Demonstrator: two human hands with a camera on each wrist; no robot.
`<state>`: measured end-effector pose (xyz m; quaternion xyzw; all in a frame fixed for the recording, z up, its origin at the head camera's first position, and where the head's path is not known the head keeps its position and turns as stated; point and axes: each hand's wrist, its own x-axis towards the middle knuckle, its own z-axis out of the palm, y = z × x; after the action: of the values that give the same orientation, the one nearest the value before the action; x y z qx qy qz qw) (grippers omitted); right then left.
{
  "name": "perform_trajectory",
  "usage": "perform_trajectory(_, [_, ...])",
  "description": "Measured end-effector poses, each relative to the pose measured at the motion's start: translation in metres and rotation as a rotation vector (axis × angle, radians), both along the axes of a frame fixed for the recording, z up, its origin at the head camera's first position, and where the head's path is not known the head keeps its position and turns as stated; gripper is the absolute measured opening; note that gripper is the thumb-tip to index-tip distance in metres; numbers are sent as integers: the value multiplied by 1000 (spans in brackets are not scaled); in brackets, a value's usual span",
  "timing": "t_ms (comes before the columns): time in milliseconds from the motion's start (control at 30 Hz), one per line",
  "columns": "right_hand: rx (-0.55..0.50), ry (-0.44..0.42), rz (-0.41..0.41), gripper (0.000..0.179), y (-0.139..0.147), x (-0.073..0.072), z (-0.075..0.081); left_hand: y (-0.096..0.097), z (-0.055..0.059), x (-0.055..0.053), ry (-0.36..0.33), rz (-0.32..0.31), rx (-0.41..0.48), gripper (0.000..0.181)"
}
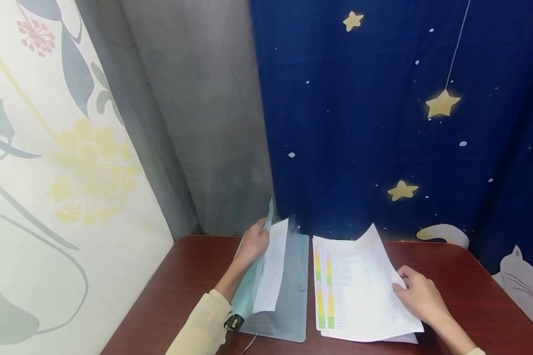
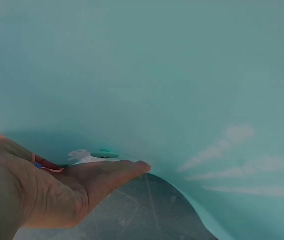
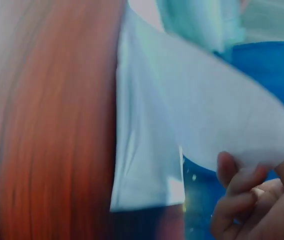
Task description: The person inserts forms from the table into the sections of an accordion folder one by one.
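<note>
A translucent blue-green plastic folder (image 1: 295, 301) stands partly open on the table, left of centre. My left hand (image 1: 254, 242) holds its raised cover near the top edge; the cover (image 2: 147, 75) fills most of the left wrist view. Inside the folder leans a white printed sheet (image 1: 273, 266). To the right lies a loose pile of printed papers (image 1: 360, 301) with yellow and green coloured columns along its left side. My right hand (image 1: 419, 296) pinches the top sheet at its right edge, and that sheet (image 3: 222, 100) bends upward in the right wrist view.
The reddish-brown wooden table (image 1: 169, 296) extends left and right of the papers. Behind it hang a grey curtain (image 1: 204, 123) and a dark blue star-patterned curtain (image 1: 360, 123). A flower-patterned white surface (image 1: 49, 172) borders the left side. A thin cable (image 1: 248, 344) lies near the folder's front.
</note>
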<state>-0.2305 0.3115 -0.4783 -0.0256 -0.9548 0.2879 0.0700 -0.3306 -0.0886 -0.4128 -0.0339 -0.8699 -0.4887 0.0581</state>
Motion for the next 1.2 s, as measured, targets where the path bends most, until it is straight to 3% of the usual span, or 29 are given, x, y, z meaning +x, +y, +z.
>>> perform_trajectory(233, [-376,-81,-64,20,-6,6,15,2,0,2,-12,0,16,54])
perform_trajectory(400, [-530,-99,-71,21,-12,8,22,1,1,2,-10,-5,23,54])
perform_trajectory(900, [-659,8,-30,23,-35,15,36,0,1,2,12,-16,15,53])
perform_trajectory(1200, [-617,18,9,22,-54,12,44,0,1,1,17,-18,9,54])
